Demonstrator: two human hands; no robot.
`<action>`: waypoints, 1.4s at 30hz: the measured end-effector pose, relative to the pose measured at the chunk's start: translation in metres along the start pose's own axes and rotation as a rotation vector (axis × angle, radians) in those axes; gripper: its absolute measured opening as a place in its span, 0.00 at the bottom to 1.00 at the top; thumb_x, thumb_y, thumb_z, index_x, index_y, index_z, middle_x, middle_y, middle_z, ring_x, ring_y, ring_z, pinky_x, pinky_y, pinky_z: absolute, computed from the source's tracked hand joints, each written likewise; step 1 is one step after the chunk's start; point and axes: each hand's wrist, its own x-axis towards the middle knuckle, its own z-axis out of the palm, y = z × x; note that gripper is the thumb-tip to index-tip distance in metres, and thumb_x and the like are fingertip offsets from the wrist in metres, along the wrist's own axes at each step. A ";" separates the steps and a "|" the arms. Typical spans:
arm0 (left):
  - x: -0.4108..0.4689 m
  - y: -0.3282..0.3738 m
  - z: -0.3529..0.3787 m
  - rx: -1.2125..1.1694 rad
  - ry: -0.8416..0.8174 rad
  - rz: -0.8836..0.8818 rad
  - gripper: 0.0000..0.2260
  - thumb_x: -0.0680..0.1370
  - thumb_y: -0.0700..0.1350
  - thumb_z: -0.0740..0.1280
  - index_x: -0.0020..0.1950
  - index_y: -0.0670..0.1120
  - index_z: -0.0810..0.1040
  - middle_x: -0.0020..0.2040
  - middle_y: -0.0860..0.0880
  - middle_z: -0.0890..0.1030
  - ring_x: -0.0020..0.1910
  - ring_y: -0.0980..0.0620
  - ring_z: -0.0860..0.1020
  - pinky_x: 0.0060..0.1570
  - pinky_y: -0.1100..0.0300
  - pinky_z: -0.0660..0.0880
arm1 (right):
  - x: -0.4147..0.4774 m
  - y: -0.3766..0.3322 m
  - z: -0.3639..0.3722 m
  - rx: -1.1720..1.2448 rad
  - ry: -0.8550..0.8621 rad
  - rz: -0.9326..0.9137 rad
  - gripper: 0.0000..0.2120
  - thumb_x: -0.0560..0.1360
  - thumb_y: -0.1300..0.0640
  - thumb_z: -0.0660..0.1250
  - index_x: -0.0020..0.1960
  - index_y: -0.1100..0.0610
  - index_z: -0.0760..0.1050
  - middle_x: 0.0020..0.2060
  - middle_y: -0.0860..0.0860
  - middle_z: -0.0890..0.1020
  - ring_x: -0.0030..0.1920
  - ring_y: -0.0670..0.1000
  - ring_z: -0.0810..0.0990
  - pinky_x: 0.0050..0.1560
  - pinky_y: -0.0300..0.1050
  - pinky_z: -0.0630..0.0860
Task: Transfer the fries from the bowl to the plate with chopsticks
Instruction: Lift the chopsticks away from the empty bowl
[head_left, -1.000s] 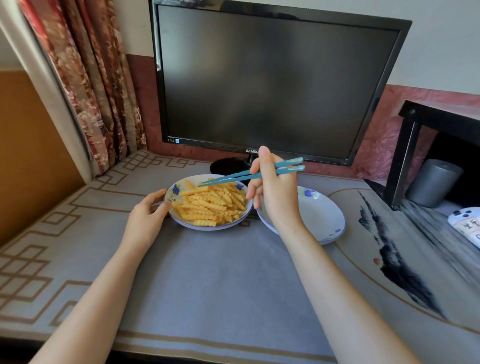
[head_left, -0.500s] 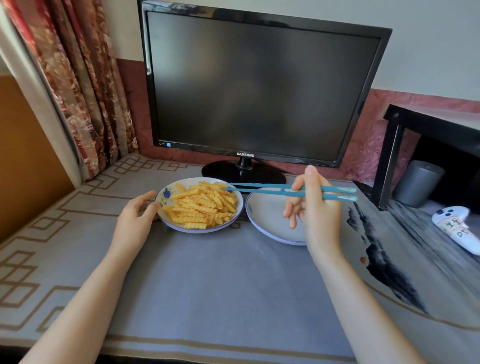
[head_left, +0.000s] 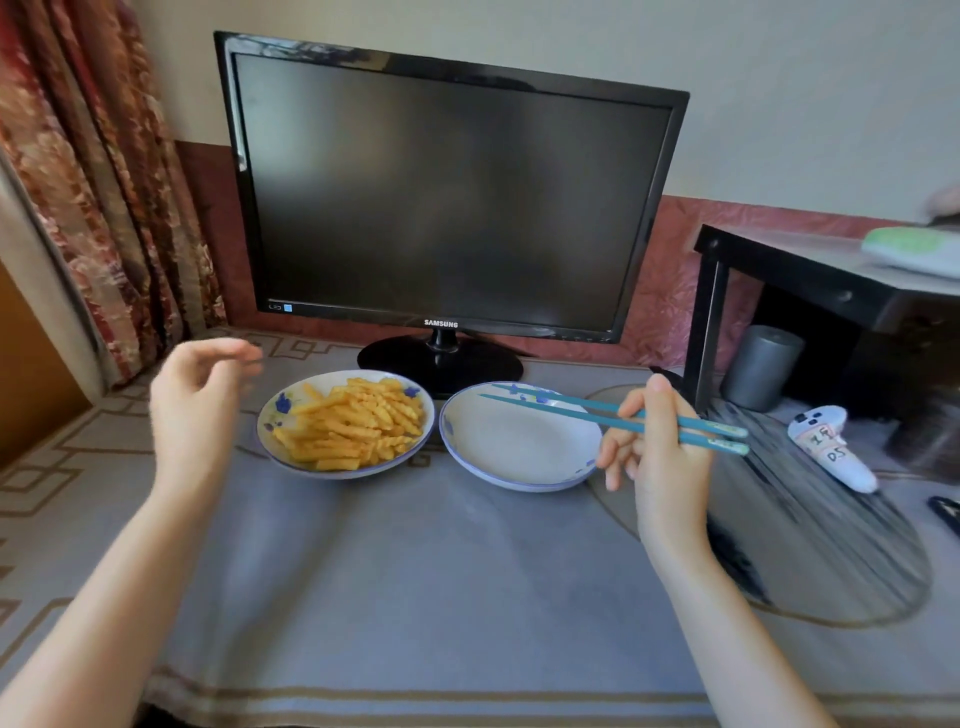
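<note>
So the fries (head_left: 353, 426) are all sitting in the bowl (head_left: 283, 402), a heaped pile of crinkle-cut ones, and the plate (head_left: 519, 452) just to its right has nothing on it, rims nearly touching. By my read the transfer hasn't really started: this looks like the lining-up bit before the first pick. The chopsticks (head_left: 571, 414) are a teal pair, tips slightly apart and poking out over the far side of the plate, not over the bowl, and there's no fry between them. The next move, I'd guess, calls for swinging the tips left across to the pile, dropping them in and pinching one fry near its middle. Those ridged ones should grip okay, but a loose squeeze would probably drop it on the way over. The right hand (head_left: 660, 457) is gripping the chopsticks about two thirds of the way back, index finger up on top, the other fingers curled under, wrist off to the plate's right. The left hand (head_left: 192, 410) is up in the air left of the bowl, clear of it, fingers loosely curled and holding nothing; the fingertips are a bit blurry. Everything sits on a grey cloth-covered worktop (head_left: 415, 571), with a dark monitor (head_left: 447, 192) right behind the dishes and a white controller (head_left: 831, 447) off to the right.
</note>
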 end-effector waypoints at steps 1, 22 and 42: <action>-0.003 0.012 0.008 -0.012 -0.094 -0.037 0.11 0.76 0.35 0.60 0.44 0.49 0.77 0.40 0.53 0.83 0.43 0.54 0.82 0.43 0.67 0.77 | 0.000 -0.001 -0.001 0.003 0.005 -0.008 0.17 0.83 0.53 0.54 0.38 0.59 0.68 0.21 0.58 0.73 0.17 0.51 0.66 0.20 0.33 0.60; -0.142 0.059 0.161 -0.474 -0.789 -0.756 0.11 0.79 0.43 0.66 0.56 0.36 0.77 0.41 0.46 0.81 0.37 0.53 0.80 0.38 0.64 0.79 | -0.025 -0.005 -0.016 -0.025 -0.131 -0.078 0.11 0.80 0.56 0.60 0.44 0.64 0.72 0.24 0.61 0.74 0.21 0.54 0.68 0.25 0.34 0.65; -0.191 0.021 0.221 0.009 -0.953 -0.427 0.10 0.74 0.33 0.70 0.35 0.42 0.75 0.35 0.43 0.82 0.30 0.49 0.82 0.33 0.53 0.81 | -0.040 0.007 -0.116 -0.584 -0.249 0.383 0.12 0.73 0.70 0.69 0.40 0.53 0.77 0.22 0.52 0.79 0.19 0.45 0.72 0.19 0.30 0.63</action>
